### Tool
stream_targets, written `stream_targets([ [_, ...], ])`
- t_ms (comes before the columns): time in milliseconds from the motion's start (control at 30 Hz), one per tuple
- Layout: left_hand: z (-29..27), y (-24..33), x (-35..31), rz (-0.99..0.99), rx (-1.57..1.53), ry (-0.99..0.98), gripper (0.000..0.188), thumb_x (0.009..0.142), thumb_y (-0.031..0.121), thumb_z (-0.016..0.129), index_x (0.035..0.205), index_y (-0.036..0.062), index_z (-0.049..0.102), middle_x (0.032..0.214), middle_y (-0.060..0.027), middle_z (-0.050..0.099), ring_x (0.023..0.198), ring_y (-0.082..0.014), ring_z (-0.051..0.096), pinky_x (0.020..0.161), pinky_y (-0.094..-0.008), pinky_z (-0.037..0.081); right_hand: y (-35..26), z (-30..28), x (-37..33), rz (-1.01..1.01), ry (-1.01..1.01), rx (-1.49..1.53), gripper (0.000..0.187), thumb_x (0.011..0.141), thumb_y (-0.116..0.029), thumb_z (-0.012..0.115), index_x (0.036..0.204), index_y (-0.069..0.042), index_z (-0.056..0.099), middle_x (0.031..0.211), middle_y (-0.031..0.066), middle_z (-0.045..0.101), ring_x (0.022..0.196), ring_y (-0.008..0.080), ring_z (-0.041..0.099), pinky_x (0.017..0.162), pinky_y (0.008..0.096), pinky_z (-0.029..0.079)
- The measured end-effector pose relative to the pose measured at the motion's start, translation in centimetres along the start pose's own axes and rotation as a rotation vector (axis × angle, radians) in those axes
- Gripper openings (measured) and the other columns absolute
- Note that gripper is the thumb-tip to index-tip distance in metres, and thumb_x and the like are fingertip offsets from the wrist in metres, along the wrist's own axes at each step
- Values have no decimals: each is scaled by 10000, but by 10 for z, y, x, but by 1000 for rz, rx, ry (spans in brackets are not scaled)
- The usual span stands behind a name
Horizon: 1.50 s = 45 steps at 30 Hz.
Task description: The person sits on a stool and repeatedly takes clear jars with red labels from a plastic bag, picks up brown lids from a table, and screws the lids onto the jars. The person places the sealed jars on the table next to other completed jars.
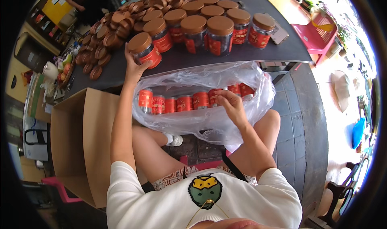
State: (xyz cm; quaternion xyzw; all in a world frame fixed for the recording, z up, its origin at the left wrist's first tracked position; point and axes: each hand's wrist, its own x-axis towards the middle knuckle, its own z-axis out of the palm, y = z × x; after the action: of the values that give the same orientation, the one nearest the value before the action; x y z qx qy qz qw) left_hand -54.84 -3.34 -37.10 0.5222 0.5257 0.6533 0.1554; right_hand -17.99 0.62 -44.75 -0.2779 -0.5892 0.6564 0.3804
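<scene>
One jar (pixel 148 54) in left hand (pixel 136 69)

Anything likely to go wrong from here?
1. The left hand grips a lidded jar close beside another lidded jar; a sideways bump might knock that neighbour.
2. Loose brown lids are heaped on the table to the left of that hand; a forearm sweep could scatter some.
3. The clear plastic bag is loose and open around red-labelled jars; its film might snag the right hand.
</scene>
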Motion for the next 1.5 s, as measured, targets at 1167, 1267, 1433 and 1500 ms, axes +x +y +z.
stream_targets([
  [1167,195,-27,64,22,-75,-415,1268,537,394,914,1469,42,129,1425,-153,344,1306,-276,401,1082,-410,348,-67,-122,172,-315,342,-965,1338,538,-624,813,1513,-160,22,1502,333,102,1420,446,98,1005,711,195],
  [1267,209,-41,78,92,206,-344,1261,535,479,887,1466,47,156,1437,-184,336,1302,-319,413,1072,-434,362,-67,-129,181,-297,279,-1029,1338,534,-646,804,1512,-165,28,1501,318,143,1421,437,107,1011,710,189],
  [1433,220,-52,84,154,632,-426,1065,751,622,665,1455,-6,171,1393,-254,380,1266,-401,430,1011,-453,394,-64,-129,210,-307,309,-1051,1337,514,-710,772,1511,-194,47,1497,277,221,1427,395,142,1028,698,164],
  [1500,223,-60,79,248,615,-322,947,821,571,615,1438,-24,212,1391,-254,383,1261,-401,431,1020,-470,375,-59,-135,223,-268,347,-1081,1299,549,-728,739,1509,-170,64,1492,262,250,1415,376,198,1032,681,180],
])
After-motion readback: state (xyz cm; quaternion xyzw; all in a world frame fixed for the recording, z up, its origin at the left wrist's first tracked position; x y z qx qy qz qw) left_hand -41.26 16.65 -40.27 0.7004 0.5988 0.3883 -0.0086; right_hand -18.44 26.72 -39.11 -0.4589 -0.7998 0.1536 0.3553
